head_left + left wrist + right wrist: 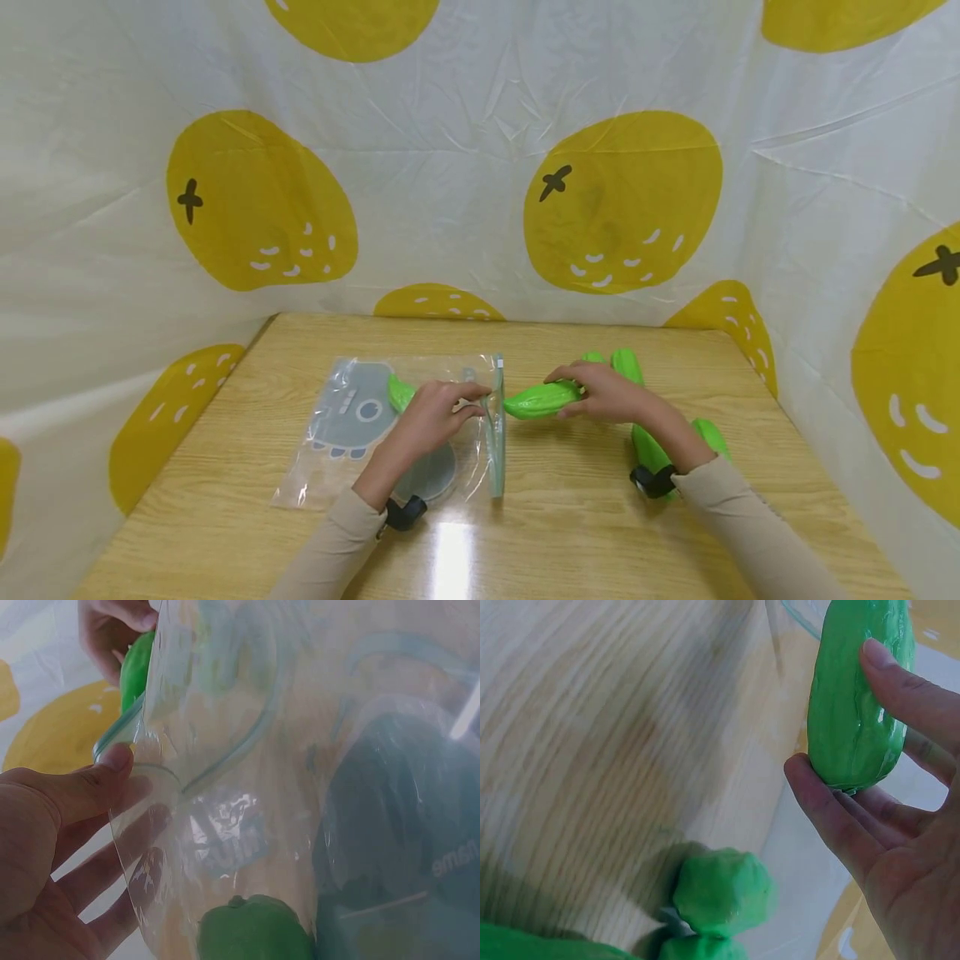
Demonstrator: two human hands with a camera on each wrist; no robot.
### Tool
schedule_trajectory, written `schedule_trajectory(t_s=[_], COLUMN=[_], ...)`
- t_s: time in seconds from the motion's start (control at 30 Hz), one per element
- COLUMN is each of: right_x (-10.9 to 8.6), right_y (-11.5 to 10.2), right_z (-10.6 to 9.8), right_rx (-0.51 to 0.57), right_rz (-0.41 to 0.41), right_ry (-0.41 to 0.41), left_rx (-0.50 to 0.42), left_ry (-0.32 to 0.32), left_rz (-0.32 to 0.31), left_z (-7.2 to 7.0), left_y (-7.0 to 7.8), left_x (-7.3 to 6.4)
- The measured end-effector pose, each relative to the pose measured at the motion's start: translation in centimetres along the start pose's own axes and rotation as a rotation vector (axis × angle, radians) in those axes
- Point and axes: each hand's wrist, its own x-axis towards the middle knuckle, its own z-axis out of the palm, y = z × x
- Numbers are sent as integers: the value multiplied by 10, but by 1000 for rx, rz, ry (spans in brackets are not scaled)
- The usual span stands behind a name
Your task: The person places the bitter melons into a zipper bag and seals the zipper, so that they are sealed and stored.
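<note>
A clear zip bag (468,479) with a grey-blue cartoon creature print lies on the table, its mouth facing right. My left hand (433,414) pinches the bag's edge at the mouth between thumb and fingers, and the zip strip bows apart there. Inside the bag is one green bitter melon (255,930), partly hidden behind the left hand in the head view. With thumb and fingers my right hand (606,395) grips another ridged bitter melon (859,712) by its blunt end. Its tapered tip points left, right at the bag's mouth.
Several more green melons lie on the wooden table (585,525) around the right forearm, including one beyond the hand (626,365) and one at the far right (711,435). A white curtain (442,208) with yellow fruit prints encloses the table's back and sides.
</note>
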Motion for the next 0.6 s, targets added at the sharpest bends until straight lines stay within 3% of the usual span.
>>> schedule_trajectory(t_s=[0.6], right_x=[12], right_y=[-13], right_z=[16], right_rx=[10], right_rz=[-12], right_ry=[-64], left_rx=[4], left_ry=[1], left_rz=[10], left_z=[0], left_y=[-1], left_x=[1])
